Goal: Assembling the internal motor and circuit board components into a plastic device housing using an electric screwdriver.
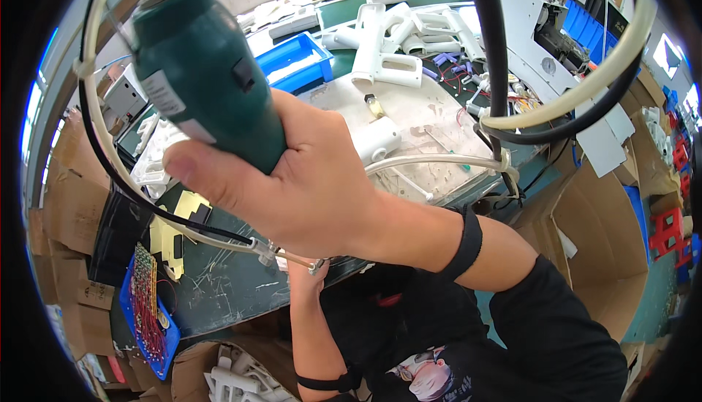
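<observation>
Close before me, my right hand [292, 175] is wrapped round a green, cylindrical power tool [212, 73] with white labels and a grey collar at its top. The thumb lies along its near side; the tool's far end runs out of the picture. Below my right wrist is my left hand [306, 274], low by the table's near edge, its fingers mostly hidden behind the right hand and a hose fitting [263, 250]. What the left hand holds, if anything, cannot be made out. On the worktable beyond lies a white plastic housing [380, 138] beside a thin screwdriver [447, 147].
Black and cream hoses [570, 113] loop across the view. White gun-shaped housings [380, 51], a blue bin [296, 62] and purple cells with wires [446, 59] lie on the far table. A blue tray [172, 332] of circuit boards is at left; a cardboard box [599, 241] stands right.
</observation>
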{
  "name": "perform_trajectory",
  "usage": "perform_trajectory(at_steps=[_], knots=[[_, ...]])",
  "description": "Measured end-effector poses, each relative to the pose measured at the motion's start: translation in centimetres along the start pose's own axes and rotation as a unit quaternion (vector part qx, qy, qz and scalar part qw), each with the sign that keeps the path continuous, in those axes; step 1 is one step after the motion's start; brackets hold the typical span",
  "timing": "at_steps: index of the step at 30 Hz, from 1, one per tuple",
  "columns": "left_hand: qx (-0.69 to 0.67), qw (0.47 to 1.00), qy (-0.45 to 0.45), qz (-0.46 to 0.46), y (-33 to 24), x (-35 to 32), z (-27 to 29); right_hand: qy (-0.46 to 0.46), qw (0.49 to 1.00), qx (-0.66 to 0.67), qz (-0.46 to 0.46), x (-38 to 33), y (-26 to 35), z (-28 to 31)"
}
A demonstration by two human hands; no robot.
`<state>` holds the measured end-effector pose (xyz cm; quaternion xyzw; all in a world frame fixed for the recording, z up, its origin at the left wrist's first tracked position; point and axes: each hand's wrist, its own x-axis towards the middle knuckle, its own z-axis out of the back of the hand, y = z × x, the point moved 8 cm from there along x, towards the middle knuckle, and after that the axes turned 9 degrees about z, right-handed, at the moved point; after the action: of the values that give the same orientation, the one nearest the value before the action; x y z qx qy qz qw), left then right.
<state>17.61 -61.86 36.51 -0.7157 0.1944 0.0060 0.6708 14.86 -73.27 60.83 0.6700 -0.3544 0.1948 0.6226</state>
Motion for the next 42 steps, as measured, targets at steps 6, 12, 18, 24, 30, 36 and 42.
perform_trajectory(at_steps=[6,12,18,24,30,36,42], knots=[[0.053,0.997,-0.012,-0.063,-0.9,-0.8,-0.6,-0.003,1.000,0.011,-0.006,-0.7,0.4,0.5],[0.039,0.997,-0.015,-0.067,-1.6,-0.8,-0.6,-0.025,0.998,0.026,0.057,-0.2,1.9,1.0],[-0.024,0.998,0.012,-0.054,-2.9,-1.4,-1.1,-0.052,0.995,0.053,0.068,2.7,5.9,3.5],[0.189,0.976,0.050,-0.097,-3.2,-1.5,-2.4,-0.056,0.992,0.071,0.090,3.8,6.6,3.9],[0.064,0.995,0.007,-0.082,-3.9,-1.4,-4.2,-0.064,0.994,0.059,0.064,4.5,6.2,4.9],[0.011,0.989,-0.040,-0.139,-4.2,-1.5,-4.3,-0.059,0.994,0.071,0.055,5.1,6.8,5.7],[-0.004,0.988,-0.027,-0.150,-4.5,-1.2,-4.7,-0.063,0.994,0.046,0.073,5.6,6.9,6.1]])
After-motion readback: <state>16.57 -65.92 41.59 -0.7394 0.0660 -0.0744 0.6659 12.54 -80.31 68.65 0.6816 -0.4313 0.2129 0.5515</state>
